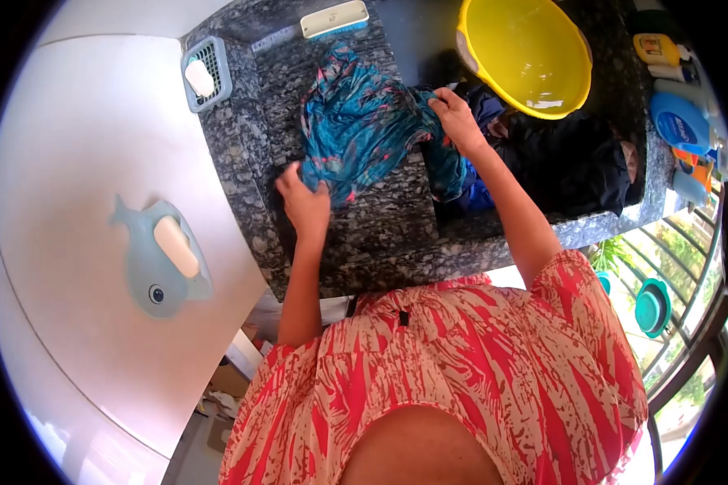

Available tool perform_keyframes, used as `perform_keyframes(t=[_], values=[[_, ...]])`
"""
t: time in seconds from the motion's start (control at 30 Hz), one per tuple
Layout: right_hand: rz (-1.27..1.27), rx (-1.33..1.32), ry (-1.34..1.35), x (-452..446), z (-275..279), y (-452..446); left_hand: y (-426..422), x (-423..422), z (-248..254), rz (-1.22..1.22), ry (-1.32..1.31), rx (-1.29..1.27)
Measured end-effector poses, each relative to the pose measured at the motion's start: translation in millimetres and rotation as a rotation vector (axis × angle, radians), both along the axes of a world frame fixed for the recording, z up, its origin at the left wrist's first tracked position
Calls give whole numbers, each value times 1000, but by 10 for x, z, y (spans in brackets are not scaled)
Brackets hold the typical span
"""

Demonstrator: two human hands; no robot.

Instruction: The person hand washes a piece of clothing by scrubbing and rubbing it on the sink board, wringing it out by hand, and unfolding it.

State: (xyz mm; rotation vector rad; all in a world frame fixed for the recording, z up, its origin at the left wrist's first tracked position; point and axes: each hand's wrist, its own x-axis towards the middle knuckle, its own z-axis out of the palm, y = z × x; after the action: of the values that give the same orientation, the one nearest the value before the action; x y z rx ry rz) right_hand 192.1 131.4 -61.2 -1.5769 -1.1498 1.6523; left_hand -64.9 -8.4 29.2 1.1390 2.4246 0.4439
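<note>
A wet, crumpled teal garment (pixel 356 129) with pink and dark patterning lies over the ribbed stone washboard. My right hand (pixel 459 123) pinches its bunched right side, and part of the cloth hangs down past that hand into the basin. At the garment's lower left edge is my left hand (pixel 306 202), its fingers curled and slightly blurred, the thumb against the cloth. A scrubbing brush (pixel 334 18) with blue bristles rests above the garment on the stone.
A yellow tub (pixel 526 52) holding water stands at the basin's back. Dark clothes (pixel 570 162) lie heaped in the basin. Bottles (pixel 678 121) line the right ledge. A soap dish (pixel 208 74) sits at the left corner; a whale-shaped holder (pixel 150 259) with soap is on the wall.
</note>
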Motion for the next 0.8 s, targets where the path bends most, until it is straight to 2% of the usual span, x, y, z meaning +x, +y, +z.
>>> perform_keyframes(t=[0.07, 0.13, 0.2, 0.23, 0.27, 0.3, 0.37, 0.4, 0.43, 0.5, 0.53, 0.6, 0.63, 0.7, 0.73, 0.77, 0.8], values=[[41, -25, -41, 8, 137, 2, 87, 93, 98, -317, 390, 173], [69, -101, -41, 29, 417, 2, 426, 75, 129, -579, 325, 212], [189, -24, -19, 44, 461, 0, 815, 124, 65, -787, 261, 194], [249, 16, -9, 56, 493, -5, 975, 123, -45, -838, 90, 201], [332, -63, 13, 32, 893, -3, 1101, 127, -134, -876, 8, 132], [370, 27, 63, 0, 1067, -10, 1193, 126, -208, -911, -76, 65], [457, 197, 177, -38, 1333, -12, 1232, 94, -310, -965, -90, -64], [426, 137, 239, -72, 1575, 29, 1185, 75, -347, -979, -15, 56], [408, 181, 232, -93, 1719, 114, 1134, 60, -405, -954, -155, 24], [323, 210, 426, -151, 1809, 334, 1061, 22, -465, -908, -424, -44], [359, 220, 466, -245, 1820, 436, 885, 82, -278, -784, -557, 35], [428, 238, 538, -389, 1696, 673, 495, 111, -304, -625, -528, 48], [502, 310, 481, -492, 1615, 780, 321, 125, -300, -548, -513, 54], [652, 447, 360, -719, 1458, 1010, 53, 374, 34, -162, -480, 31], [748, 483, 179, -849, 1294, 1142, -32, 458, 141, 35, -459, 22], [844, 517, -7, -975, 1099, 1227, -110, 454, 100, -18, -354, -4], [816, 627, -247, -1077, 911, 1248, -204, 444, 23, -65, -250, -31]])
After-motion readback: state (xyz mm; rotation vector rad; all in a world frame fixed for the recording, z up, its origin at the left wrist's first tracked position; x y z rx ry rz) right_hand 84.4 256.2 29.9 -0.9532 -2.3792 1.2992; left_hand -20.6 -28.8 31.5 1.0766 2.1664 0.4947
